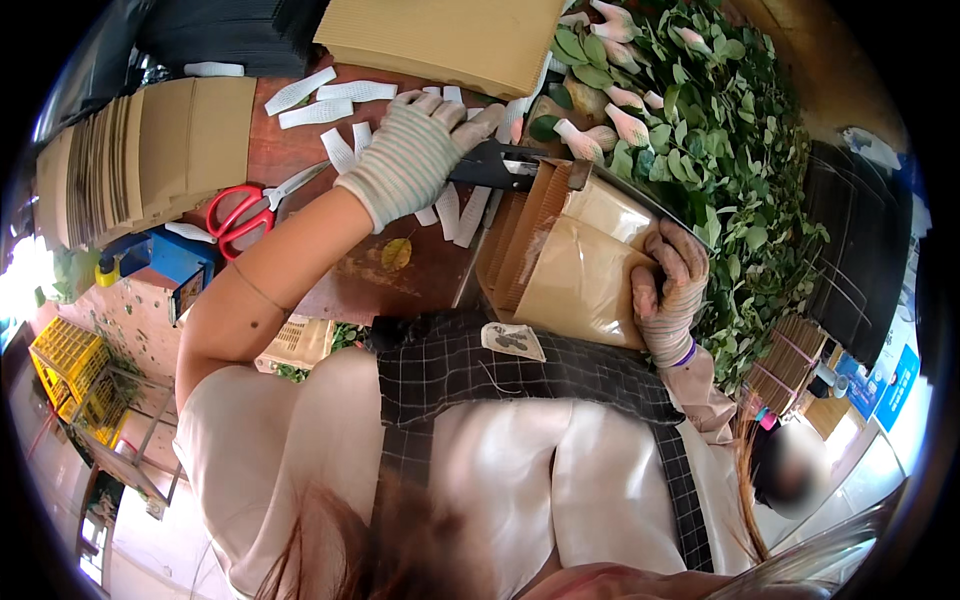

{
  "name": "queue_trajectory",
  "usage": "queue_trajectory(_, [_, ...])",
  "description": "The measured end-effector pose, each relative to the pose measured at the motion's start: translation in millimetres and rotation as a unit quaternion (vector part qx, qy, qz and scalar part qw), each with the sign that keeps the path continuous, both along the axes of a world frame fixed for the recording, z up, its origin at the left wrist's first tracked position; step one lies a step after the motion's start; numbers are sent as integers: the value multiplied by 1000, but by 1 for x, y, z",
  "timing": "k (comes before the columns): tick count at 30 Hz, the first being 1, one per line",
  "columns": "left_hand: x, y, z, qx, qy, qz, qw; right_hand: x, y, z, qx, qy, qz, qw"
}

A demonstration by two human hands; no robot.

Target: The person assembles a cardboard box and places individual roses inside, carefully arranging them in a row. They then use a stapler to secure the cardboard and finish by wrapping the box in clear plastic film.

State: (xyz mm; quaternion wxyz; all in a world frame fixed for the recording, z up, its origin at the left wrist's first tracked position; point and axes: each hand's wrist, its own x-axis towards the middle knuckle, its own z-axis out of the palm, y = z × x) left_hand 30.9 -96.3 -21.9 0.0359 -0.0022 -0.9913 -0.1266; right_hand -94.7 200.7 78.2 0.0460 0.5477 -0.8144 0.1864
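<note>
My left hand (412,150), in a striped knit glove, grips a black stapler (487,165). The stapler's head meets the upper corner of a folded corrugated cardboard wrap (581,277) with clear film in it. My right hand (671,292), gloved too, holds the right side of this wrap, thumb on its face. What the wrap encloses is hidden. White foam mesh sleeves (356,91) lie scattered around my left hand. Red-handled scissors (247,214) rest to the left. Pale pink flower heads in mesh sleeves (628,126) lie on leafy stems beyond the wrap.
A stack of cardboard sheets (165,150) stands at the left, and another cardboard stack (442,37) at the top. Leafy green stems (742,195) are heaped along the right. A blue box (176,255) sits near the scissors. Part of another person (791,469) shows at lower right.
</note>
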Motion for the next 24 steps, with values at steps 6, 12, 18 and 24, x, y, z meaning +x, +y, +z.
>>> queue_trajectory(6, [-28,-2,6,42,-191,10,981,2,4,6,7,-9,-3,1000])
queue_trajectory(12, [0,5,17,-42,3,18,999,11,16,34,102,11,-29,994])
queue_trajectory(18, [125,45,33,53,14,132,990,3,23,-6,15,55,10,998])
queue_trajectory(24, [140,84,39,97,12,86,991,9,26,-6,14,53,-34,998])
